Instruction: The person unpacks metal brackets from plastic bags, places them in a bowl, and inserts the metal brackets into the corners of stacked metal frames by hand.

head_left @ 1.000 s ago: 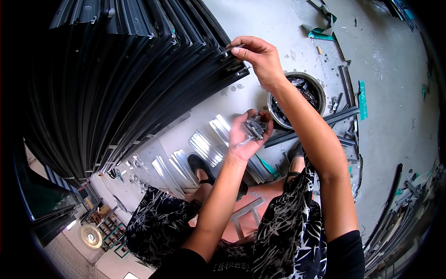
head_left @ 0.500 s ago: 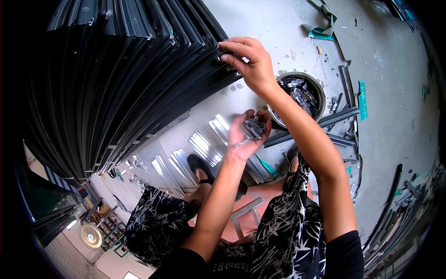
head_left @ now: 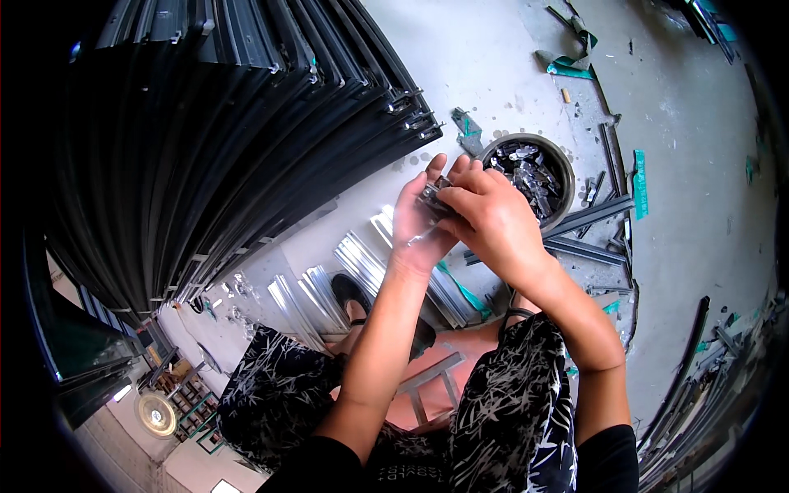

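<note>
In my cupped left hand (head_left: 413,226) lies a handful of small dark and silvery metal fittings (head_left: 433,192), the fingers curled up around them. My right hand (head_left: 501,218) reaches over the left palm with thumb and fingertips closed in on the fittings; which piece they pinch is partly hidden. Ahead and to the left stands a thick row of long black metal profiles (head_left: 271,156). Small silvery pieces (head_left: 421,123) stick out of the ends nearest my hands. Just right of the right hand, a round bowl (head_left: 569,168) holds many more such fittings.
Bundles of silvery bars (head_left: 362,259) lie on the floor by my shoe (head_left: 349,292). Dark profile lengths (head_left: 596,215) lie beside the bowl. Green tape strips (head_left: 641,185) and scraps (head_left: 468,131) are scattered about. More long profiles (head_left: 690,427) lie at the lower right.
My right hand has left the profile ends and come down and toward me to the left palm. The left hand has risen slightly, still holding the fittings.
</note>
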The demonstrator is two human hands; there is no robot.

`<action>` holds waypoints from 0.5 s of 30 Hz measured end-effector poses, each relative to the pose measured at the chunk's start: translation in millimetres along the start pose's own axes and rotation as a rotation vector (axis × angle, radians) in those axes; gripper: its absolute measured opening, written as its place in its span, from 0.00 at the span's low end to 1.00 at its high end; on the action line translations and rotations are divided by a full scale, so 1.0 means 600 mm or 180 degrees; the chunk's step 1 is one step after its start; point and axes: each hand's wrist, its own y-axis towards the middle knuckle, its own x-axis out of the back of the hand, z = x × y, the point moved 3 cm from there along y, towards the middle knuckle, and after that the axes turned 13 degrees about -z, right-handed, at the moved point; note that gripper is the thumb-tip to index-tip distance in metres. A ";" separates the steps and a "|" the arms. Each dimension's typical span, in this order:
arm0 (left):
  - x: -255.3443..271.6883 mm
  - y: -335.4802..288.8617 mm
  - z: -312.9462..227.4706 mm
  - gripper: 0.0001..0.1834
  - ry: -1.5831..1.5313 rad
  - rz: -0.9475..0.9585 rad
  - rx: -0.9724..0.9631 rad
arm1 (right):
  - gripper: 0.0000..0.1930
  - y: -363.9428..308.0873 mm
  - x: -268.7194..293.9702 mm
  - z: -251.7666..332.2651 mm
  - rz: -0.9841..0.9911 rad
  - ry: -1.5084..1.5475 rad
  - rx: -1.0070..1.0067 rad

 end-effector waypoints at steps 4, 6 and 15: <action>-0.009 -0.007 0.003 0.18 -0.0041 0.0011 0.0010 | 0.13 -0.003 -0.014 0.003 -0.0082 -0.0724 0.0170; -0.001 -0.008 0.002 0.18 -0.0004 -0.0026 0.0012 | 0.10 0.000 -0.011 0.007 -0.0172 -0.0735 0.0114; 0.018 -0.007 -0.005 0.14 -0.0698 0.0031 0.0745 | 0.07 0.073 0.018 -0.005 -0.1137 0.1956 -0.1123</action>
